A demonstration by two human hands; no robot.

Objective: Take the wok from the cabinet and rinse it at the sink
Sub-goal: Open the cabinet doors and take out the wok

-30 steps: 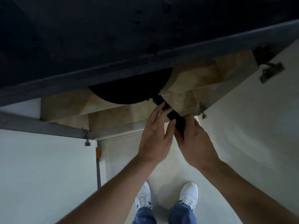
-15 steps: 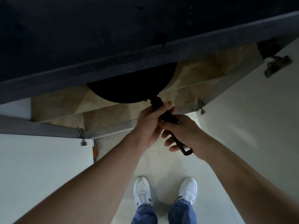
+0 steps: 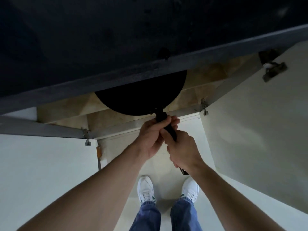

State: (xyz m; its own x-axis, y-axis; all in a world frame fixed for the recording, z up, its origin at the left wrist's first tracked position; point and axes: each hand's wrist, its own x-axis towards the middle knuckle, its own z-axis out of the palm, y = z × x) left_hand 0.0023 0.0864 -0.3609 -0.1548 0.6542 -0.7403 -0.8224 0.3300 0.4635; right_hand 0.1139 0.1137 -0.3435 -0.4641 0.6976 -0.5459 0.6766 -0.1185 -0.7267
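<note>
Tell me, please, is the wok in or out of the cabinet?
Mostly in: the wok lies inside the cabinet; only its handle sticks out, gripped by the left hand and right hand.

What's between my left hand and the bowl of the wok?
Head view: between the left hand and the wok bowl lies only a short bare stretch of black handle.

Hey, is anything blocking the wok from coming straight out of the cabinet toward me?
Nothing visible blocks it. The left hand and right hand grip the handle, and both doors stand open. The wok sits partly under the dark countertop edge, so probably pull it outward before lifting. The sink is out of view.
</note>
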